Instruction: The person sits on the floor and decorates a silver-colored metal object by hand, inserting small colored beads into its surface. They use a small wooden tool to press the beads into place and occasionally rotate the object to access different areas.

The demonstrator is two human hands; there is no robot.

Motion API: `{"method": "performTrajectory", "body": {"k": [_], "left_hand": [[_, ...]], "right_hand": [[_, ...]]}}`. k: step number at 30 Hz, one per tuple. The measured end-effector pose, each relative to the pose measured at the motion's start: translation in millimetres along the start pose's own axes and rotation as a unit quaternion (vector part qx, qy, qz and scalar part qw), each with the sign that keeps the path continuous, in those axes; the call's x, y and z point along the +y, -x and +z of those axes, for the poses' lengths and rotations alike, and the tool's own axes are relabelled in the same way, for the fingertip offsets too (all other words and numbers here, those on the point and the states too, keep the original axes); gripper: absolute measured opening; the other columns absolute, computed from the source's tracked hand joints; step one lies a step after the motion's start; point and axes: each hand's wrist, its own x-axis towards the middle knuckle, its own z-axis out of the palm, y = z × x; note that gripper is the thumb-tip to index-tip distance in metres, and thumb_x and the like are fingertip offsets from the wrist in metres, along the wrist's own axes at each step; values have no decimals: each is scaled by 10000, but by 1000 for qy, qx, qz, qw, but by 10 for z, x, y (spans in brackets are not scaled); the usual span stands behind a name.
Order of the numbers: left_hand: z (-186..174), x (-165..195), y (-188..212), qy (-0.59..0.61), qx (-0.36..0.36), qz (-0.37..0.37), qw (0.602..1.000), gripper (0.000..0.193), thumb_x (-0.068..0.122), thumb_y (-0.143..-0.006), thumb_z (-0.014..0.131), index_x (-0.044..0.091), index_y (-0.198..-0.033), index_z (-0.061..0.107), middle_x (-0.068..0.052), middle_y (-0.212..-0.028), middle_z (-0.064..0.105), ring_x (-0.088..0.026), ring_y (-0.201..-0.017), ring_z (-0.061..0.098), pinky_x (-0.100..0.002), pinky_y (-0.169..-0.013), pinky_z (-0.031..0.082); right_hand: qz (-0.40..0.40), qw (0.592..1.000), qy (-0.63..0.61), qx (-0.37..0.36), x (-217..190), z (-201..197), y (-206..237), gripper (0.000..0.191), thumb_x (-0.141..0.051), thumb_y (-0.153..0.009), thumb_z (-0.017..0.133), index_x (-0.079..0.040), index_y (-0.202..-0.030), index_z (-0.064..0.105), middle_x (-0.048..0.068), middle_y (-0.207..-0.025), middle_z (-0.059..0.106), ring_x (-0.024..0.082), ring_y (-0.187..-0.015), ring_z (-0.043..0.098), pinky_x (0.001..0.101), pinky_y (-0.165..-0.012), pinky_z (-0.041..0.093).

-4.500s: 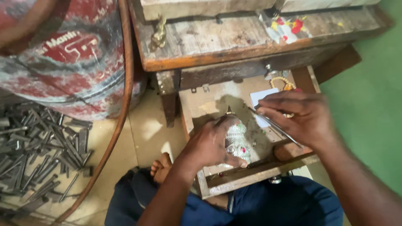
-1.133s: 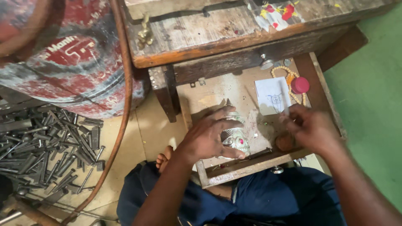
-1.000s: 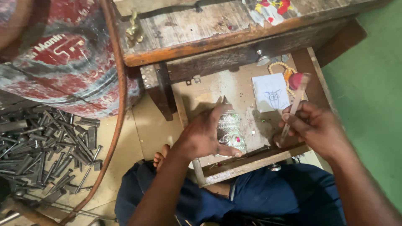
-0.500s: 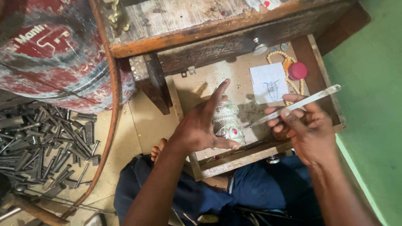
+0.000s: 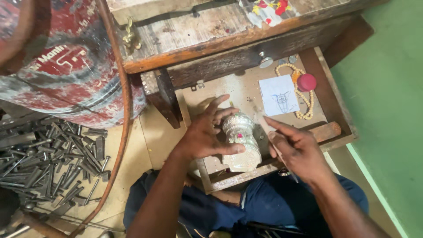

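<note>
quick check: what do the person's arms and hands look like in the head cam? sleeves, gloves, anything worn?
Both arms are bare to the edge of the picture, with no sleeves in view. The left hand and right hand wear no gloves. No rings, watch, bands or markings show on either. Dark blue trousers cover the lap below them.

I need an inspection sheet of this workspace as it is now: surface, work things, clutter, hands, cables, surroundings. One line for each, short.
Surface: open wooden drawer under a worn workbench.
Work things: silver ornament with a red stone, standing in the drawer; thin tool.
Clutter: paper sketch, bead string, red cap, wooden stick.
Hands: left hand grips the ornament; right hand holds the tool beside it.
Cables: orange hose runs down past the cylinder.
Surroundings: red gas cylinder, pile of metal rods on the floor, green wall.
</note>
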Motion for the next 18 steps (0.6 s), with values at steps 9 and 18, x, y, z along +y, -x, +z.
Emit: {"method": "performTrajectory", "body": {"k": [9,18], "left_hand": [[-9,-84,-35,13,-40,-22,999,1223,401,-529,964,71,-1546,371,-84,-1507,596,-242,-1359,564,-398,-1085,481],[15,-292,-65,36,-31,52,997,1154,397,-571,981,-14,-1501,435,-185,-1486,595,-267,-1426,539,-378,-1212,401]], "right_hand": [[-100,983,134,-81,-229,-178,42,338,-128,-932,730,-85,-1266,761,-88,-909,720,-18,-768,534,183,-648,476],[-10,996,17,87,-382,-120,-11,306,-146,-983,662,-3,-1238,752,13,-662,603,81,-570,510,254,-495,408]]}}
